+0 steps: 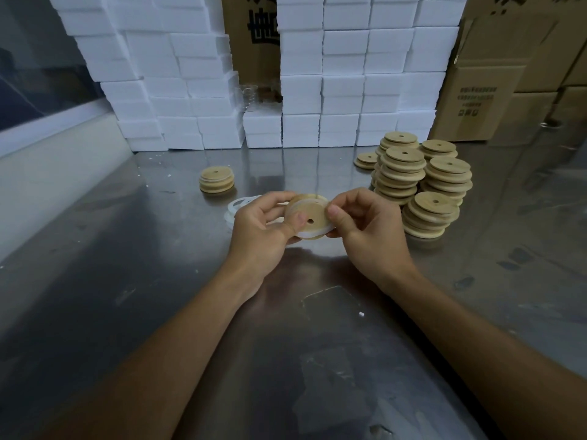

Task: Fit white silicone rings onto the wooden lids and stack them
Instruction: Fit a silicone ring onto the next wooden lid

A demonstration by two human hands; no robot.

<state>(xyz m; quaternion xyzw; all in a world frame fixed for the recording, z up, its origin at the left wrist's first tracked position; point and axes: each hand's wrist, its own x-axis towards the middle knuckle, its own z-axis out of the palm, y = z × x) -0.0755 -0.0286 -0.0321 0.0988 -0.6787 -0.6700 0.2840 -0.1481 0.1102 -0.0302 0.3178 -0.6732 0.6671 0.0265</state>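
Note:
Both hands hold one round wooden lid (313, 211) with a small hole, above the steel table. A white silicone ring (309, 234) wraps the lid's rim, showing along its lower edge. My left hand (263, 227) grips the lid's left side, thumb pressed on its face near the hole. My right hand (368, 227) pinches the right rim with thumb and curled fingers. Loose white rings (236, 206) lie on the table just behind my left hand. A short stack of lids (217, 180) stands at the back left. Several taller stacks of bare lids (419, 179) stand to the right.
A wall of white foam boxes (301, 90) lines the back of the steel table (317, 344). Brown cartons (508, 74) stand at the back right. A pale ledge (47, 173) runs along the left edge. Small white crumbs dot the tabletop.

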